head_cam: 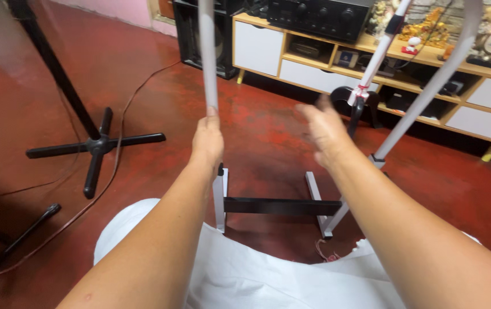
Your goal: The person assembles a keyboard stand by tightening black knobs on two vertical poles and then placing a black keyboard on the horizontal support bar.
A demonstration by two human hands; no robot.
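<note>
The white tube frame [208, 63] stands on the red floor [268, 131], left upright clasped in the left hand [208, 140]. It looks light, stiff and smooth, best gripped mid-post. The right hand [325, 131] hovers open, blurred, near the right upright [428, 91].

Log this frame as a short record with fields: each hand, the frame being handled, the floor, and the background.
left hand: left hand shut around the left upright white metal tube
right hand: right hand open, blurred, holding nothing, near the right upright white metal tube
frame: both tubes rise from white feet joined by a black crossbar
floor: glossy red floor, with a black cross-shaped stand base and a brown cable
background: wood-and-white low cabinet carrying a black audio unit
</note>
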